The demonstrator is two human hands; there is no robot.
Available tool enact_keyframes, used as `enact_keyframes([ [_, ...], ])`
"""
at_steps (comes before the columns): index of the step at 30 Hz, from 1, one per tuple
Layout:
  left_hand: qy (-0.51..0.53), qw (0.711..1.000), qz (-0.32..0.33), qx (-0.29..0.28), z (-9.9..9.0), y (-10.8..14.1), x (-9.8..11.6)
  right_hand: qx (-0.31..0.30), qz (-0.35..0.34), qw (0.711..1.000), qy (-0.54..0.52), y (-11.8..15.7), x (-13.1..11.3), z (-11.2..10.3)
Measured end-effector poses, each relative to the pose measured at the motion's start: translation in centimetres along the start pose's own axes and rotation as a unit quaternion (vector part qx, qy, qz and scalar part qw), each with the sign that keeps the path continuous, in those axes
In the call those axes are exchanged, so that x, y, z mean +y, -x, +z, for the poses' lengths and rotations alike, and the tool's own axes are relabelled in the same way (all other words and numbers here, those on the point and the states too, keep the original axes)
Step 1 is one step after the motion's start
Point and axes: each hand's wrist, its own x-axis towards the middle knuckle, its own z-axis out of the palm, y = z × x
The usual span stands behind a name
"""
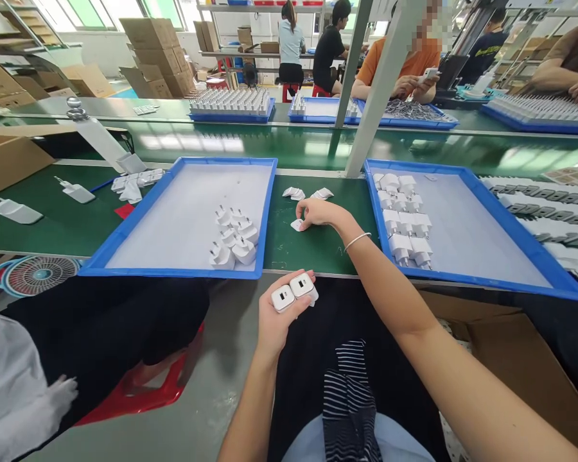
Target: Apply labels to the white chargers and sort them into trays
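Note:
In my left hand (272, 324), held above my lap, lie two white USB chargers (293, 291) side by side, their port faces turned up. The fingers and thumb are closed around them. My right hand (318, 213) reaches over the green bench, with thumb and fingers pinched on a small white piece (297, 224); its exact kind I cannot make out. Just beyond that hand are two small groups of similar white pieces (293, 193). White plug adapters (236, 237) with upturned pins cluster in the blue-rimmed left tray (268, 212). More adapters (404, 221) stand in rows in the right tray (462, 172).
Rows of white chargers (544, 189) lie at the far right. A metal post (366, 128) rises behind the bench. Loose chargers (17, 210) and a white pump bottle (99, 138) are at left. A seated person's gloved hand (60, 401) shows lower left; several co-workers sit opposite.

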Motion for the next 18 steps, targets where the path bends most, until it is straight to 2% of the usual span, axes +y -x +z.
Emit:
enact_keyframes([
  [11,-0.041,0.999,-0.006,-0.008,0.6,-0.7,-0.1,-0.02,-0.07,0.997,0.005,-0.8,0.2,-0.4],
  [18,-0.06,0.998,-0.005,-0.002,0.4,-0.6,-0.1,-0.056,-0.078,0.994,0.053,-1.2,-0.5,-1.0],
])
